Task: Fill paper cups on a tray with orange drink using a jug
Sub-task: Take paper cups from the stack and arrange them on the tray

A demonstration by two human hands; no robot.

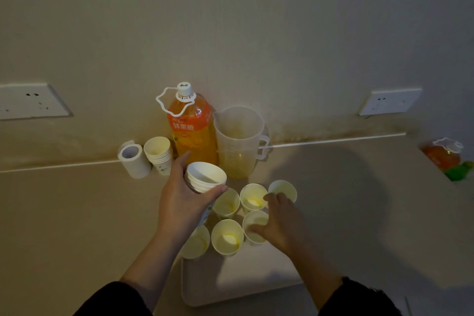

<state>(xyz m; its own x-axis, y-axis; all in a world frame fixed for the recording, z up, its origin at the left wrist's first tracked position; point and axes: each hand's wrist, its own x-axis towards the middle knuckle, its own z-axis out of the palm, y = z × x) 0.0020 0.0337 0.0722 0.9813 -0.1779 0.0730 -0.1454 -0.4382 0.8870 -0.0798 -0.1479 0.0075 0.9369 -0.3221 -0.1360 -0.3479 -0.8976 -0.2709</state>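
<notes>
My left hand [183, 197] grips a stack of nested white paper cups [205, 177], tilted and held above the tray. My right hand [278, 220] grasps one paper cup [252, 222] standing on the pale tray [230, 287]. Several other paper cups stand on the tray's far end, among them one [227, 237] with orange residue at the bottom. A clear plastic jug [238, 141] with a little orange drink stands by the wall. Beside it is a large bottle of orange drink [191, 128].
A second stack of paper cups [158, 154] and a white roll [133, 160] lie at the wall left of the bottle. Another orange bottle [443, 155] lies at the far right with something green. Wall sockets sit left [30, 101] and right [391, 105].
</notes>
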